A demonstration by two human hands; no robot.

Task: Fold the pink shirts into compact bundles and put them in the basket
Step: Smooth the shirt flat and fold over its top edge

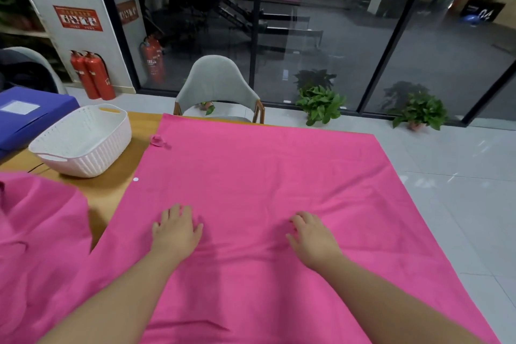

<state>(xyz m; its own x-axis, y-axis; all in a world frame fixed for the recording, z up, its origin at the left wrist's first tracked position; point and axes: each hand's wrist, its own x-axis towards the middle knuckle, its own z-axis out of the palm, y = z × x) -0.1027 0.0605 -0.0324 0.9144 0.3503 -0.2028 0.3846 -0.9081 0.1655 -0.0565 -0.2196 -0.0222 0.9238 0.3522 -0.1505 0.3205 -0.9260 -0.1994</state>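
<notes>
A large pink shirt (259, 176) lies spread flat over most of the wooden table (111, 193), its far edge near the chair. My left hand (176, 229) presses flat on the cloth with fingers spread. My right hand (312, 234) also rests flat on it, a short way to the right. A second pink shirt (39, 232) lies crumpled at the left edge of the table. The white ribbed basket (83, 139) stands empty at the far left of the table.
A blue box (25, 114) sits behind the basket. A grey chair (217, 86) stands at the table's far side. Red fire extinguishers (93, 75) and potted plants (321, 103) stand on the floor by the glass wall.
</notes>
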